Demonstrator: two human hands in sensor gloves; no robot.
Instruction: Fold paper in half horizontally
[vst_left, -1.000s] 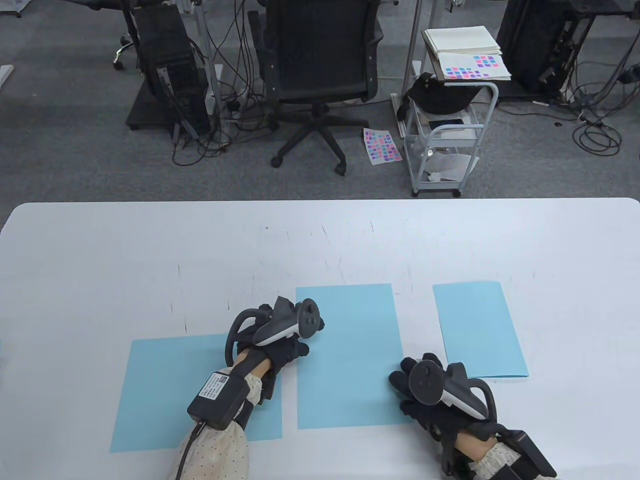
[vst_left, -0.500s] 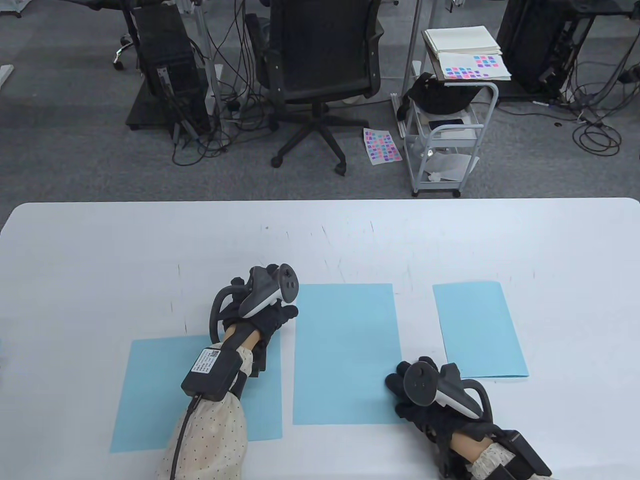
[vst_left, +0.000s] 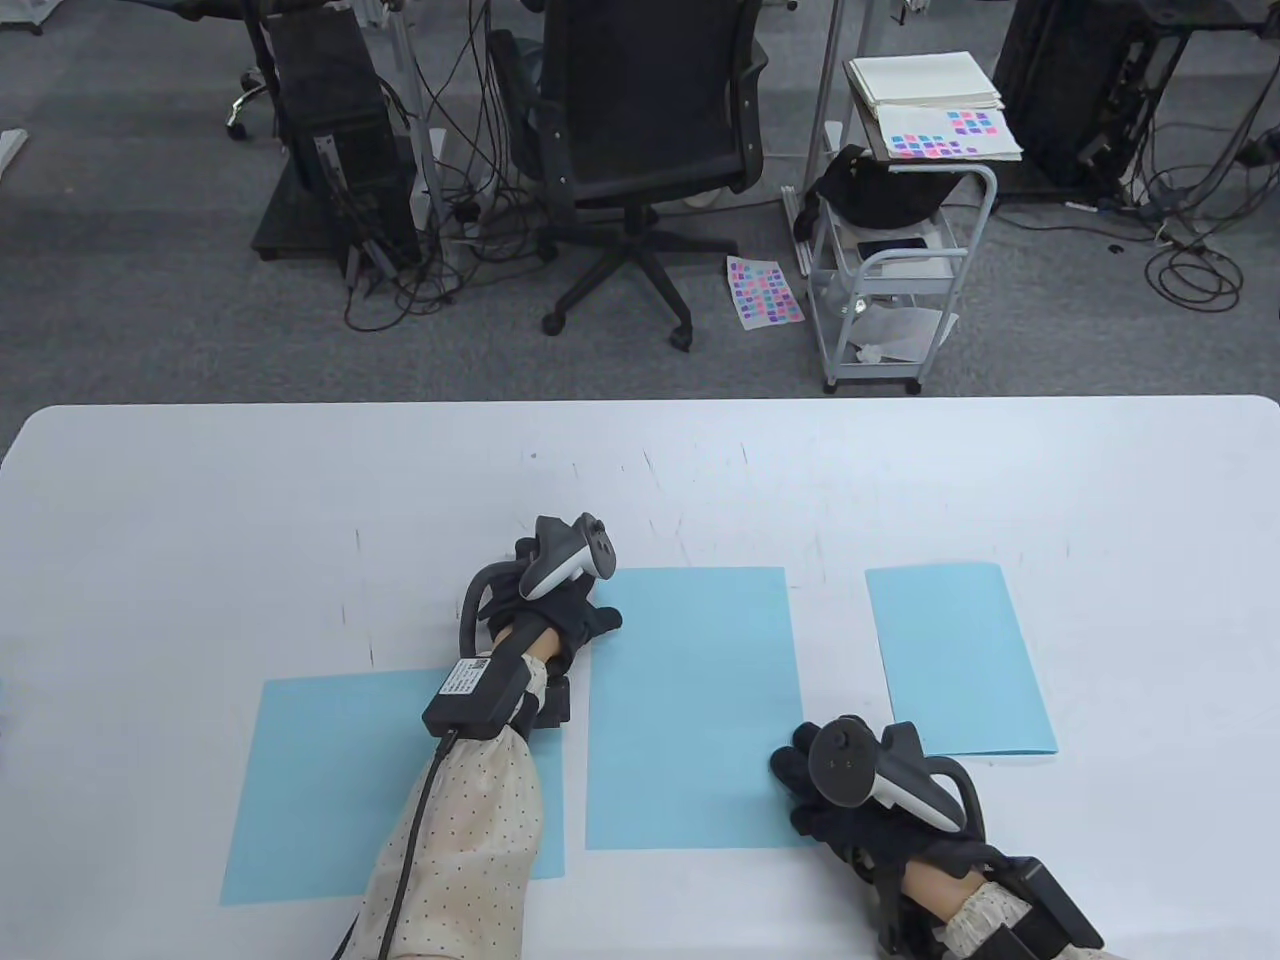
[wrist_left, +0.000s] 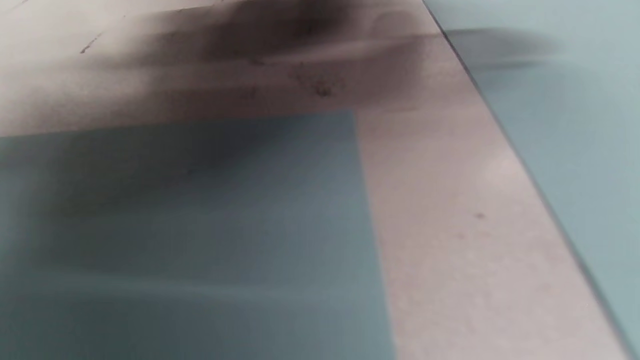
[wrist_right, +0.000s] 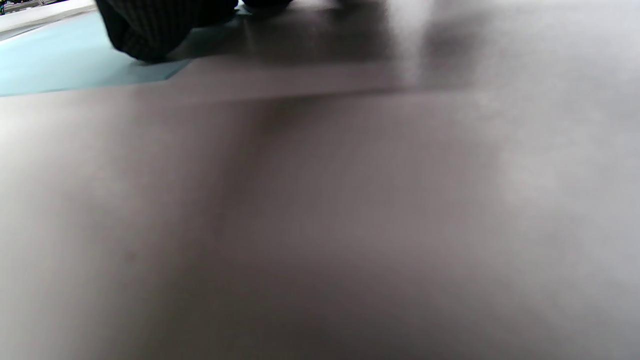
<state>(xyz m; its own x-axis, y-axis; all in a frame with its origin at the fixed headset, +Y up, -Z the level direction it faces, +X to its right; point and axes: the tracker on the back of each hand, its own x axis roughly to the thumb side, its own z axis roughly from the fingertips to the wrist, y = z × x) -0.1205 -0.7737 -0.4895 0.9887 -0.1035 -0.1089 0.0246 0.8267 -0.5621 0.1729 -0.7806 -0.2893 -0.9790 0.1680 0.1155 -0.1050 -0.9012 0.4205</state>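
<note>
Black glove fabric covers the left hand (vst_left: 565, 610), whose fingertips (vst_left: 608, 620) lie on the far left corner of the middle sheet (vst_left: 690, 700); whether they pinch the paper edge or only touch it cannot be told from the table view, and the left wrist view shows no fingers, only blurred shadow. The right hand (vst_left: 830, 790) rests with its fingers (vst_left: 785, 765) spread flat at the near right corner of the same sheet, pressing on the paper's edge; in the right wrist view a dark gloved fingertip (wrist_right: 150, 35) sits right at the pale blue corner (wrist_right: 60, 65). That middle sheet lies flat and unfolded on the white table (vst_left: 200, 500), between the two hands, near the table's front edge. A second light blue sheet (vst_left: 320, 790) lies just to its left, partly under the left forearm, with a narrow strip of bare table (wrist_left: 450, 225) between the two. A third, narrower blue piece (vst_left: 955, 660) lies to the right, apart from the middle sheet and just beyond the right hand. Behind the table stand an office chair (vst_left: 640, 120) and a small cart (vst_left: 900, 250) on the grey carpet.
</note>
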